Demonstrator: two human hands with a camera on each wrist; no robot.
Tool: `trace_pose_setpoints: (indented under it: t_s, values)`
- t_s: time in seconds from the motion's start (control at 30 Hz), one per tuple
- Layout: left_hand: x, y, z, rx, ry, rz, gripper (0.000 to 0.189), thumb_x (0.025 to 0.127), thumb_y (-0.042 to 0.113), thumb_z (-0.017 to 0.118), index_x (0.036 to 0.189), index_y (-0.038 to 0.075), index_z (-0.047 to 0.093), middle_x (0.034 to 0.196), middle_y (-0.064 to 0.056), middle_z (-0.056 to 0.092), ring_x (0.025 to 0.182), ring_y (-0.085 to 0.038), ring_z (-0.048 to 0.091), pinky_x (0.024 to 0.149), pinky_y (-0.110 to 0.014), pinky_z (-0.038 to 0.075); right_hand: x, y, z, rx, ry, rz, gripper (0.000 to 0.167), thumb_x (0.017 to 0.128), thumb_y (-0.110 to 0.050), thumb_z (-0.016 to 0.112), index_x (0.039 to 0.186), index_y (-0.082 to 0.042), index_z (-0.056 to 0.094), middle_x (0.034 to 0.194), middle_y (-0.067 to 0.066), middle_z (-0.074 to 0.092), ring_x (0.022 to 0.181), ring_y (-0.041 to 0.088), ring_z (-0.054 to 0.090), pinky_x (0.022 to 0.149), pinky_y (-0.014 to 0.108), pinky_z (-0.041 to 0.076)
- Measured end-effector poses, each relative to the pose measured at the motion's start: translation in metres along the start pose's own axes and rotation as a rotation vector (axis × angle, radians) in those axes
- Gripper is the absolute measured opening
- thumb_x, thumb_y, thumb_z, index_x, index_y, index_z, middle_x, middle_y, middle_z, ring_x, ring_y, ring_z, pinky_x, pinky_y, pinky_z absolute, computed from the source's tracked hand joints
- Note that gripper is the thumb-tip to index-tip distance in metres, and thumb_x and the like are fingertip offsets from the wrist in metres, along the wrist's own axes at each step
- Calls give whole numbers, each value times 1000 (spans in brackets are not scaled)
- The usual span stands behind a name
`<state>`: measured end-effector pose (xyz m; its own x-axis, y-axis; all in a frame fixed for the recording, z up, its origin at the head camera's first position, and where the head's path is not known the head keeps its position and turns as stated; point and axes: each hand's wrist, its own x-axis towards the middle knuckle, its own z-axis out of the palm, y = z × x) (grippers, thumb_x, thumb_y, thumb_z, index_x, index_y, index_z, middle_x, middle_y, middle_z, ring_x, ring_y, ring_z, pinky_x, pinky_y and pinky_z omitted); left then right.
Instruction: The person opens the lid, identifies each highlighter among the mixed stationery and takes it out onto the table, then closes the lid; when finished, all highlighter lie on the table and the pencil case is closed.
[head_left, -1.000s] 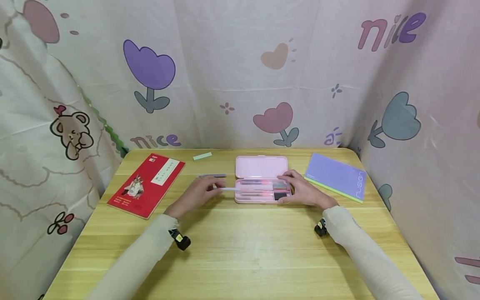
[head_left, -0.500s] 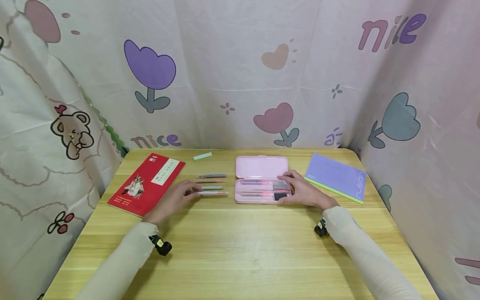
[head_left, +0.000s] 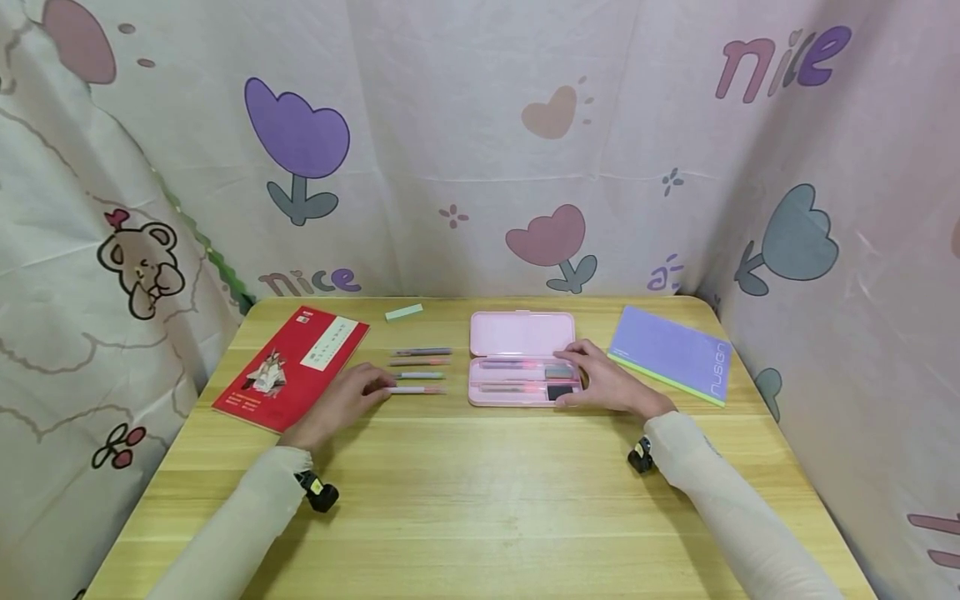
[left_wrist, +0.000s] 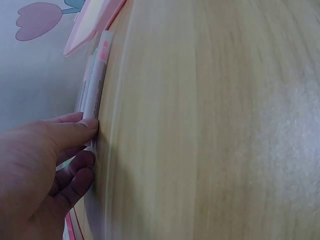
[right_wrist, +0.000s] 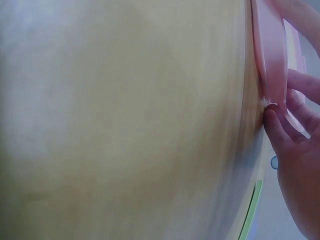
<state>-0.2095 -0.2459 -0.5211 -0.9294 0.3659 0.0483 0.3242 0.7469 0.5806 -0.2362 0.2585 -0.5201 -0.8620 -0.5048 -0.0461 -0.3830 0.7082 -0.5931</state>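
Left hand [head_left: 337, 406]: thumb and fingertips pinch the left end of a white pen [head_left: 414, 390]; the wrist passes by the near corner of a red book [head_left: 294, 375].
White pen: lies crosswise on the desk [head_left: 495, 492], nearest the person in a short row, a pink tip showing inside its clear right end.
Pen row: beyond it lie a green pen [head_left: 420, 376], an orange pen [head_left: 420, 362] and, farthest, a dark pen [head_left: 423, 352], all roughly parallel.
Right hand [head_left: 606, 382]: grips the right end of a pink case [head_left: 522, 333], thumb at the near corner, fingers reaching round to the far side.
Case: flat on the desk, just right of the row, lid laid back; slim items fill two compartments, with a grey block [head_left: 558, 372] in the far one and a black block [head_left: 559, 392] in the near one.
Desk edges: the red book at left, a purple notebook [head_left: 670, 354] at right, a pale strip [head_left: 404, 312] near the back.
Backdrop: a curtain [head_left: 450, 125] printed with tulips and a bear.
Sleeves: pale, a small black camera [head_left: 321, 493] at each wrist.
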Motion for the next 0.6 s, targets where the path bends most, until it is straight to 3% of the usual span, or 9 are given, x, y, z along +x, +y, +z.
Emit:
trace_pose_setpoints:
  t_s: [0.6]
  values:
    - [-1, -1, 0, -7, -8, -22, 18, 101, 13, 78, 119, 14, 79, 115, -4, 72, 97, -17, 63, 89, -38, 57, 1, 0, 0, -4, 0, 1, 103, 83, -62, 91, 166, -17, 47, 159, 9, 43, 135, 27, 48, 116, 55, 45]
